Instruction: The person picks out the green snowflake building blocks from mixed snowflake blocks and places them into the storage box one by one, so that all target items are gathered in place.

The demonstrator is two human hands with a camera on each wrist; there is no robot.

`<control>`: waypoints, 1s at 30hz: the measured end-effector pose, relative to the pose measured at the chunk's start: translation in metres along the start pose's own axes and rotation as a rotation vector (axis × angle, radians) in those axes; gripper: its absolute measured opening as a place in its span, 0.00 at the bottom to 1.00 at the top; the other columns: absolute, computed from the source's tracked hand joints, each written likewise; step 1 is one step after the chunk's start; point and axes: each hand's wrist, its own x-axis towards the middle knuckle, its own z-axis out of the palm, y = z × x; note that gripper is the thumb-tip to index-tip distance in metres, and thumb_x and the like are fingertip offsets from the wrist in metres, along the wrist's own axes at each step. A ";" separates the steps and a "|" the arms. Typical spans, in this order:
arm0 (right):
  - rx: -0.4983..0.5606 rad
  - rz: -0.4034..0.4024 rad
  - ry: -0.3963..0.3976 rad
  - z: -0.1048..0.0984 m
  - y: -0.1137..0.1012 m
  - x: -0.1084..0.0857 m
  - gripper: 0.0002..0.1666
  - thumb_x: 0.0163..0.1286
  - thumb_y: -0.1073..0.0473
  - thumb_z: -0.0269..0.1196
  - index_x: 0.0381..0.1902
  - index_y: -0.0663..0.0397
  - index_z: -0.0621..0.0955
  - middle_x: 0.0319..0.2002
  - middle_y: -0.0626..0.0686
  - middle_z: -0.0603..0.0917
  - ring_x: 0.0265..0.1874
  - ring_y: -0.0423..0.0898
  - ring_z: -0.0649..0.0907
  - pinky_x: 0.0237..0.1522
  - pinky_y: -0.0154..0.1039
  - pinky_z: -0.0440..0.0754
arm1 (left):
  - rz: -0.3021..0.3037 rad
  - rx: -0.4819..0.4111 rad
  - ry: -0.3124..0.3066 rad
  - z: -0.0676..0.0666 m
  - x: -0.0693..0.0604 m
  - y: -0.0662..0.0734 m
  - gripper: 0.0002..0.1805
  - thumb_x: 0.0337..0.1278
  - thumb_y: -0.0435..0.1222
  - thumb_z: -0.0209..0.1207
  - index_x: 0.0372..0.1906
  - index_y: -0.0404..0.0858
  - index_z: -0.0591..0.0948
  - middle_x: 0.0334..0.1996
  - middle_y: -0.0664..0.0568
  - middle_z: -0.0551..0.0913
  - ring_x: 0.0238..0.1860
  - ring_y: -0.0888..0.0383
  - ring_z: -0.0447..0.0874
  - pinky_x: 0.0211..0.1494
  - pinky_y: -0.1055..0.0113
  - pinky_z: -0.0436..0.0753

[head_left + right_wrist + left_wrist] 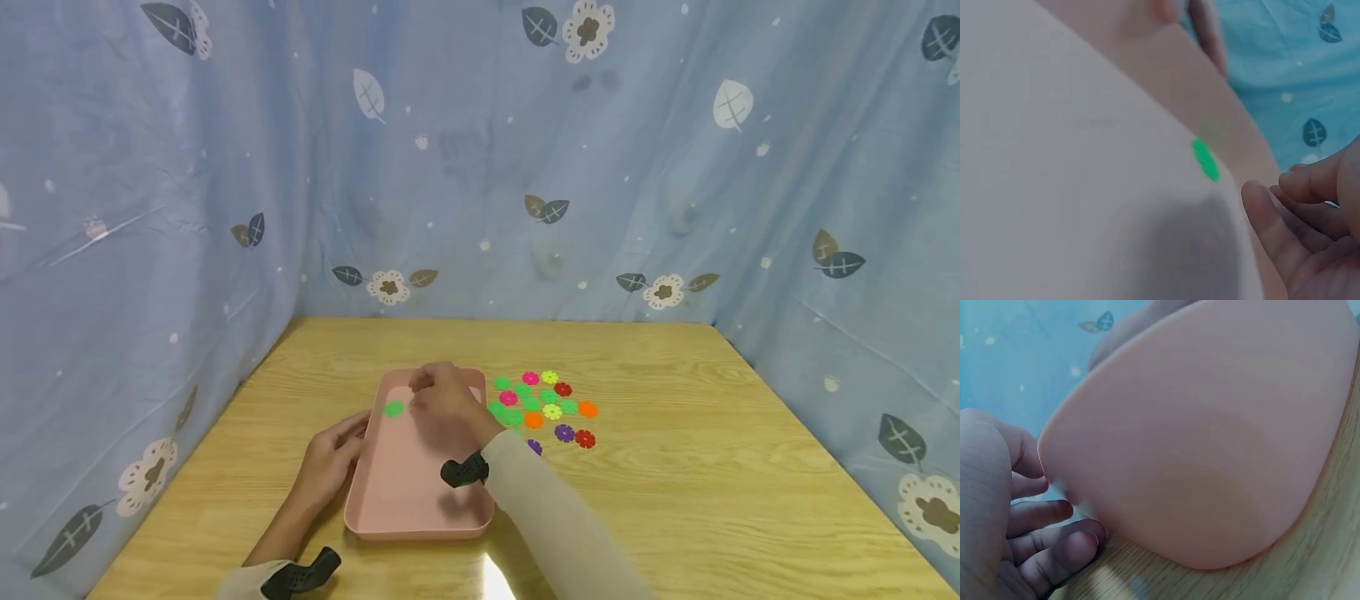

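Observation:
A pink tray lies on the table, with one green notched disc on its floor toward the far left; that green disc also shows in the right wrist view. Over the far part of the tray hovers my right hand, its fingers loosely bent; no piece is visible between thumb and fingers. Beside the tray's left wall, my left hand touches the side with relaxed fingers. The left wrist view has those fingers against the outer edge of the tray.
Right of the tray, several notched discs in green, pink, yellow, red, orange and purple lie scattered; an orange disc is outermost. The wooden table extends right of them. A blue patterned curtain encloses the back and sides.

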 end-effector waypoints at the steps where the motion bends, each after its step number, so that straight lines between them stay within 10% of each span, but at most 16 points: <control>1: 0.015 0.005 0.008 -0.003 -0.002 0.001 0.13 0.67 0.76 0.62 0.50 0.72 0.81 0.48 0.66 0.84 0.40 0.52 0.86 0.43 0.43 0.86 | -0.002 0.004 0.002 -0.001 0.000 0.000 0.28 0.68 0.30 0.51 0.72 0.32 0.71 0.69 0.38 0.74 0.69 0.40 0.73 0.55 0.75 0.79; 15: 0.127 -0.072 0.164 -0.029 -0.047 -0.013 0.07 0.71 0.66 0.63 0.45 0.60 0.85 0.42 0.59 0.88 0.40 0.63 0.88 0.35 0.47 0.88 | 0.004 0.068 0.025 -0.013 -0.006 0.001 0.27 0.72 0.32 0.51 0.73 0.34 0.70 0.68 0.37 0.74 0.69 0.41 0.73 0.54 0.79 0.75; 24: -0.160 -0.065 0.356 -0.063 -0.006 -0.008 0.07 0.73 0.66 0.59 0.42 0.56 0.85 0.36 0.53 0.84 0.32 0.45 0.82 0.36 0.38 0.80 | 0.013 0.032 0.008 -0.005 -0.002 0.000 0.28 0.70 0.30 0.51 0.74 0.34 0.69 0.68 0.36 0.74 0.70 0.41 0.72 0.55 0.79 0.76; 30: -0.239 0.031 0.378 -0.083 0.018 -0.007 0.10 0.73 0.67 0.57 0.45 0.61 0.84 0.39 0.55 0.84 0.37 0.51 0.82 0.39 0.44 0.81 | 0.006 0.015 0.016 -0.002 0.002 -0.001 0.28 0.69 0.30 0.52 0.73 0.34 0.70 0.68 0.37 0.75 0.69 0.43 0.73 0.55 0.78 0.77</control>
